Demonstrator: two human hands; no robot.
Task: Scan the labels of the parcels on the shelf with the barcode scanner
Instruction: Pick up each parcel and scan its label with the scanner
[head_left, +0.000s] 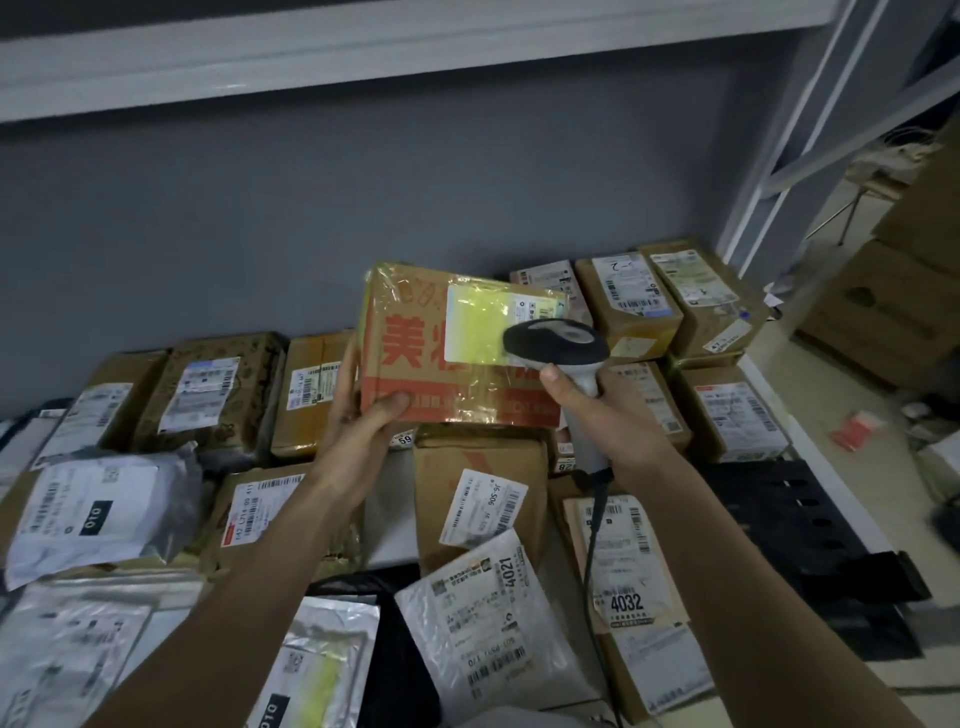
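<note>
Two hands are busy at centre frame: the left hand (363, 415) grips a taped cardboard parcel (457, 353) tilted up above the shelf (769, 395), the right hand (608, 415) clasps the barcode scanner (556, 340) over its label (498, 322). Scanning seems underway; next probably calls for lining up the barcode at the label's right edge.

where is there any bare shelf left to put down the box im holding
Little is left. One pale bare strip of shelf shows between the brown carton with the red-edged label and the tan carton labelled J6-506, under the red-printed cardboard box the left hand holds. Everywhere else, cartons and grey mailers lie edge to edge.
</note>
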